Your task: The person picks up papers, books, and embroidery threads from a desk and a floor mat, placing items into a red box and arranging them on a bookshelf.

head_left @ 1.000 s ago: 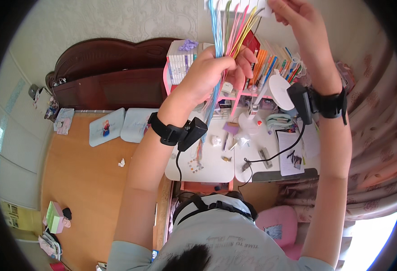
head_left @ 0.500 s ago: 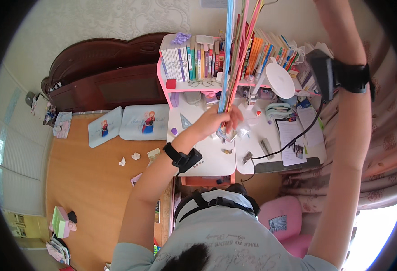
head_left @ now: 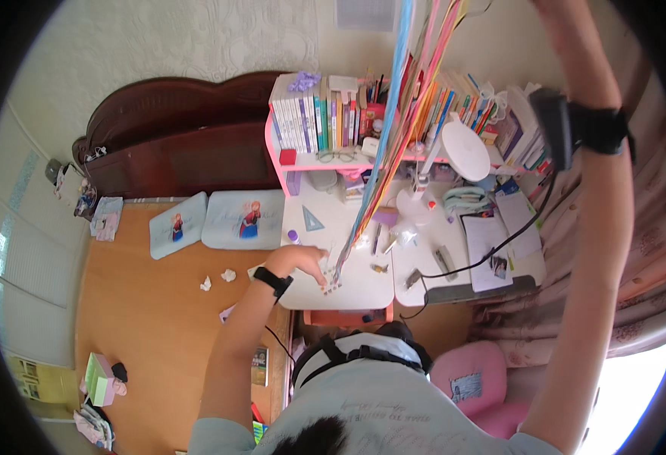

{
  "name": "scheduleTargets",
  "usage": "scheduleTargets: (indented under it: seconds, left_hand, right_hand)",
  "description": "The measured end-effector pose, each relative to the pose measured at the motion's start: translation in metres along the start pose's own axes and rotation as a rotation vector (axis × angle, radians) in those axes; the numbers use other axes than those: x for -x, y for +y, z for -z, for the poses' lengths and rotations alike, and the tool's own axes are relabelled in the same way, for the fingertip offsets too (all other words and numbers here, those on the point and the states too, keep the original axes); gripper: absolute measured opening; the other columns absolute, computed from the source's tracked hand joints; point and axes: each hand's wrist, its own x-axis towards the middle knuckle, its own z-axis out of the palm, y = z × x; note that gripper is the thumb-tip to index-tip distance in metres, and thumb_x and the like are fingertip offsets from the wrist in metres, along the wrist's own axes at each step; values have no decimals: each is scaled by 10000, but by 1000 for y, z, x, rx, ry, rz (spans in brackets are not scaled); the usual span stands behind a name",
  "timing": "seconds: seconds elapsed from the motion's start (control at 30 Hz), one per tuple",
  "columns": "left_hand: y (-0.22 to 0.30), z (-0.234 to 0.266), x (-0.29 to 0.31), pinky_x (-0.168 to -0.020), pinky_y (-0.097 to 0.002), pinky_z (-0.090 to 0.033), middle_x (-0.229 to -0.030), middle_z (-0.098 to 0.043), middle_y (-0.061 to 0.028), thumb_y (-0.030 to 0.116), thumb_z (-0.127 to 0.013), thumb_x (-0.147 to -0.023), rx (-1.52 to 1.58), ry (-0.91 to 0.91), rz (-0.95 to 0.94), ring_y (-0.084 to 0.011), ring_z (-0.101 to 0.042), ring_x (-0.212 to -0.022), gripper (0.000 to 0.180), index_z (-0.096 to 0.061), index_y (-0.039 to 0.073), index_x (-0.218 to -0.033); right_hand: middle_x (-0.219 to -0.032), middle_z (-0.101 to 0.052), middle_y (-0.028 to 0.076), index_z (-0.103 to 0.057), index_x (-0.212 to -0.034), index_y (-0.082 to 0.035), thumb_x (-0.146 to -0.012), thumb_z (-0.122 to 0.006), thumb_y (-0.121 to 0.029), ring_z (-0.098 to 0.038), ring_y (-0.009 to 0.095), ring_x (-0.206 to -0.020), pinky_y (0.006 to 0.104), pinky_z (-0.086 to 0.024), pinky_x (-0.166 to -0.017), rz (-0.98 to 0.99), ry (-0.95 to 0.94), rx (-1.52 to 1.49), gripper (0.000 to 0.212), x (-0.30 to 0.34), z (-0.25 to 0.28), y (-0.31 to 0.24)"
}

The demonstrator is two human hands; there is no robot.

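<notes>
While the coloured strands (head_left: pixel 367 205) slant down over the counter (head_left: pixel 371 292), the left hand (head_left: pixel 298 260) has fingers spread near their lower ends, right hand out of view, grip can't tell, so likely strand-handling, next move calling for tangle-free slack.

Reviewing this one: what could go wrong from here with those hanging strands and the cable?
The strands hang with their lower ends close to small pieces on the desk; a swing might scatter them.

The strands run close together and could tangle, as the left hand does not seem to grip them.

The black cable droops over the papers in this view and might snag.
</notes>
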Motion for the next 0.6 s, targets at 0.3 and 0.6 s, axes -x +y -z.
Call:
scheduleTargets:
  seconds: [0.3, 0.6]
  left_hand:
    - [160, 164, 106, -965, -345, -321, -1253, -386, -133, 273, -788, -590, 664, 1184, -1080, -219, -388, -1164, 882, -290, 23, -1274]
    - [185, 152, 100, -427, -182, -249, -596, -384, 67, 286, -533, -848, 1005, 1074, -832, -19, -292, -463, 272, -542, 46, -975]
  right_hand:
    - [-688, -521, -40, -554, -822, -30, -824, -561, -137, -434, 37, -618, 179, -344, -603, -61, -272, -261, 107, 32, -47, 44]
    - [-681, -573, -10, -578, -801, -20, -773, -618, -163, -475, 50, -596, 182, -377, -559, -111, -206, -276, 152, 39, -54, 45]
